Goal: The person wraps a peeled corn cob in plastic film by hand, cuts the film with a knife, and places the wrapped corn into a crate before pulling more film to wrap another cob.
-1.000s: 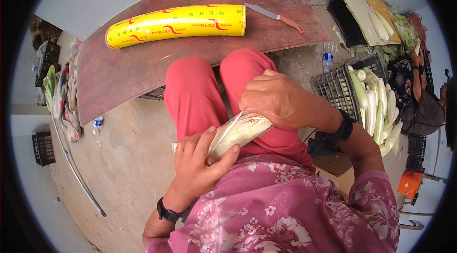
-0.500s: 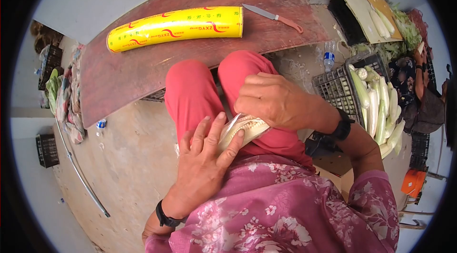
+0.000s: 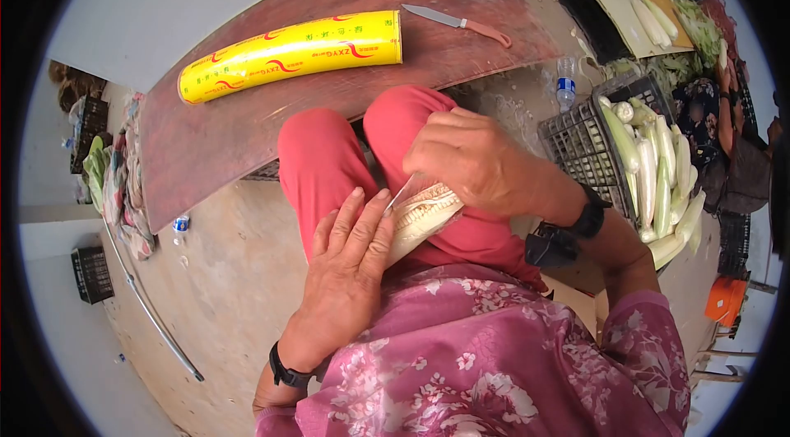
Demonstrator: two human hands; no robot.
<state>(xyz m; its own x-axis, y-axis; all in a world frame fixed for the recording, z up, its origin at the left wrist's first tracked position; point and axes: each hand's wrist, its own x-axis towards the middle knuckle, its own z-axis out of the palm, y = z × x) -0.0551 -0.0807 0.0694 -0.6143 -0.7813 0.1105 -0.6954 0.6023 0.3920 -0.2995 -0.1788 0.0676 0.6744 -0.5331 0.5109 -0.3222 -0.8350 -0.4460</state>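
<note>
head | left hand flattened over wrapped corn | right hand unchanged

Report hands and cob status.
Left hand open, flat on wrapped corn cob. Right hand clamped on its upper end. Nothing in the way; film roll and knife lie untouched on board.

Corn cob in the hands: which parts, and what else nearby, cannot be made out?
Head view, ends of the corn cob: hidden under left hand and right hand.
Head view, print on the yellow roll: too small to read.
Head view, person at right: cut off by the lens edge.
</note>
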